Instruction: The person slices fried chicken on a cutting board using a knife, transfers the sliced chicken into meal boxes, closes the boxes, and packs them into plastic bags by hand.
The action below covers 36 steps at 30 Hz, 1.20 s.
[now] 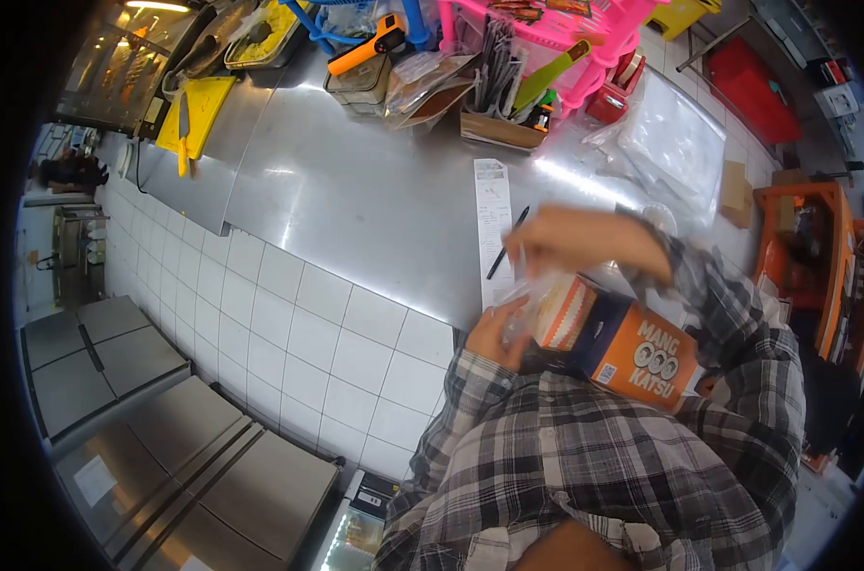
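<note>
My left hand (pixel 499 333) is closed on the gathered edge of a clear plastic bag (pixel 519 303). Just above it, my right hand (pixel 576 238) is slightly blurred, its fingers curled down onto the same plastic. Against my body sits an orange and navy box (pixel 641 352) printed "MANG KATSU". Beside that box, near my left hand, is a cream container with an orange striped pattern (pixel 562 314). Whether both lie inside the bag I cannot tell. A long paper receipt (pixel 492 209) and a black pen (pixel 508 244) lie on the steel counter (pixel 375 190) beyond my hands.
At the counter's back are a cardboard holder (pixel 503 131) of utensils, an orange thermometer gun (pixel 367 48) and a pink basket (pixel 584 38). A stack of clear plastic bags (pixel 675 143) lies right. A knife (pixel 183 133) rests on a yellow cutting board (pixel 205 109) at left.
</note>
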### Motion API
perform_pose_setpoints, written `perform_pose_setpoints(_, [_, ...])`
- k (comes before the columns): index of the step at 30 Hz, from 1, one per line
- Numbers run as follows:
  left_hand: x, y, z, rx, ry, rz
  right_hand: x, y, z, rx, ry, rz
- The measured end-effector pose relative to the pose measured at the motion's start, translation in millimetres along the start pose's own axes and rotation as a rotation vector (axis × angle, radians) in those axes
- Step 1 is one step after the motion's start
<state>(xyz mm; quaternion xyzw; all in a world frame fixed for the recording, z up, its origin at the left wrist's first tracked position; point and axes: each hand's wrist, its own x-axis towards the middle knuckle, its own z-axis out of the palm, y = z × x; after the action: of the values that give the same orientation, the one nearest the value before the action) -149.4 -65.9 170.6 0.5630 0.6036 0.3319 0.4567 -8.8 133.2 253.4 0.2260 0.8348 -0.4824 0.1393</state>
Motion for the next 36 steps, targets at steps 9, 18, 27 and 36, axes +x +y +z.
perform_pose_setpoints(9, [17.2,-25.3,-21.8,-0.078,-0.316,0.07,102.1,108.6,33.3,-0.573,0.617,0.17])
perform_pose_setpoints(18, [45.5,-32.8,-33.9,-0.019,-0.342,0.095,90.1,59.0,-8.8,0.069,0.661,0.016])
perform_pose_setpoints(27, [48.9,-45.3,-5.3,0.201,-0.156,0.217,-74.5,-38.2,-49.9,0.759,0.892,-0.368])
perform_pose_setpoints(36, [61.6,-32.8,-39.9,0.567,0.445,0.226,-114.8,-25.5,22.7,0.832,0.233,-0.016])
